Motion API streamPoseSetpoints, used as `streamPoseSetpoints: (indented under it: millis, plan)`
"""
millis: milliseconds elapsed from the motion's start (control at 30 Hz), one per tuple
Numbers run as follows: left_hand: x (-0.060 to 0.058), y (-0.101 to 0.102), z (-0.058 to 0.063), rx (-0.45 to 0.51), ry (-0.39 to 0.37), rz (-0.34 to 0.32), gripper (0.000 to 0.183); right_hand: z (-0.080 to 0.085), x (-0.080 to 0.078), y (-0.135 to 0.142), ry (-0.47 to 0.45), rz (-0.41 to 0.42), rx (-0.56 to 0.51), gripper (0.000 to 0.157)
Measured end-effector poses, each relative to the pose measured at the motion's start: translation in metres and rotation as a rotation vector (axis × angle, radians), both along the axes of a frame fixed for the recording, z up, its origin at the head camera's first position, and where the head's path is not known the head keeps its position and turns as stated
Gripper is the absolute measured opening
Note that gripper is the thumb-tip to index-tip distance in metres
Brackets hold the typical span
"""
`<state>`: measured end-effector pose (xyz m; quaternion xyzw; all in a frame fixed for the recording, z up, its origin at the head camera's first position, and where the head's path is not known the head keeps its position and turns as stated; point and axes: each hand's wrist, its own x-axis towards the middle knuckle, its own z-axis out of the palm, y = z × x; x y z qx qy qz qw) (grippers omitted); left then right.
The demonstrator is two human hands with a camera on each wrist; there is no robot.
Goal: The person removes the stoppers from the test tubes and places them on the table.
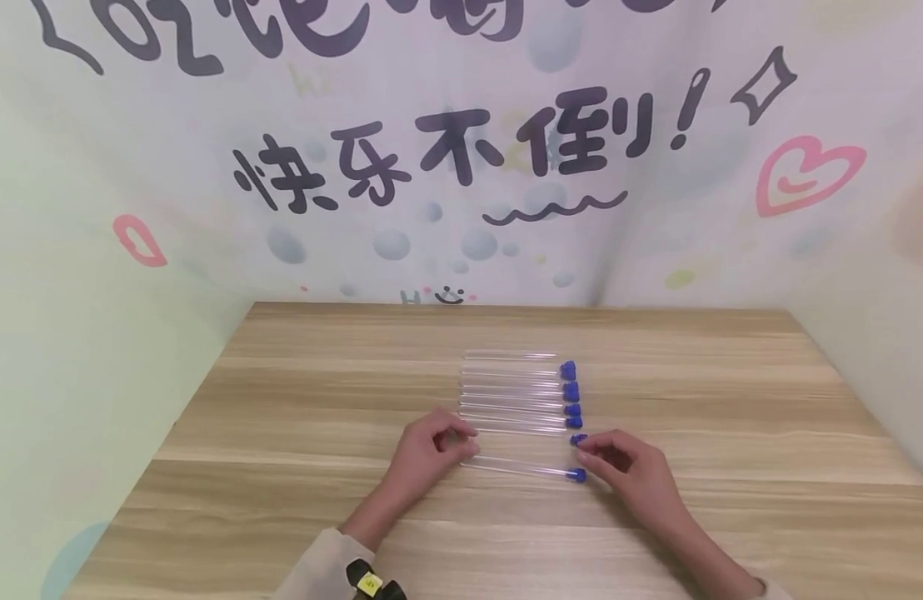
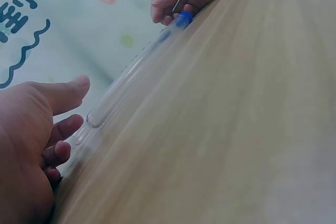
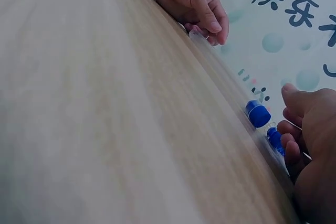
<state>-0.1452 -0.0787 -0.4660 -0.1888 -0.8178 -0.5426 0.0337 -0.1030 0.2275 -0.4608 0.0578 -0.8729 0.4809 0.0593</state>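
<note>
A clear test tube (image 1: 517, 467) with a blue cap (image 1: 577, 475) on its right end lies nearest the person. The left hand (image 1: 431, 450) is at its left end, thumb and index finger apart with nothing pinched between them. To the right, the other hand (image 1: 636, 472) hovers by the cap end, thumb and fingers parted in the right wrist view. Close to its fingertips lies another blue cap (image 1: 578, 439), partly hidden by the fingers. Beyond the hands, several clear tubes (image 1: 510, 409) lie parallel, with blue caps (image 1: 571, 391) along their right ends.
The wooden table (image 1: 296, 375) backs onto a printed cloth (image 1: 446, 242) with dark lettering. Pale walls (image 1: 94, 333) rise at both sides. A dark strap with a yellow tag (image 1: 369, 583) is on the left wrist.
</note>
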Motion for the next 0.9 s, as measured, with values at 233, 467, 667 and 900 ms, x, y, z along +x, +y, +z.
streamPoseSetpoints:
  millis: [233, 467, 667, 900]
  plan:
    - [0.0015, 0.0007, 0.0015, -0.057, 0.035, -0.066, 0.022, -0.0023, 0.0038, 0.0033, 0.085, 0.079, 0.023, 0.023]
    - [-0.0013, -0.0025, 0.0003, -0.108, 0.004, -0.115, 0.028, -0.0024, 0.0032, 0.0021, 0.128, 0.141, 0.058, 0.026]
    - [-0.0024, -0.0028, 0.0004, -0.159, 0.028, -0.126, 0.026, -0.0019, 0.0025, 0.0011, 0.170, 0.173, 0.120, 0.025]
    - [-0.0016, -0.0025, 0.0011, -0.183, 0.029, -0.117, 0.018, -0.0055, 0.0005, 0.0016, 0.184, 0.182, 0.125, 0.022]
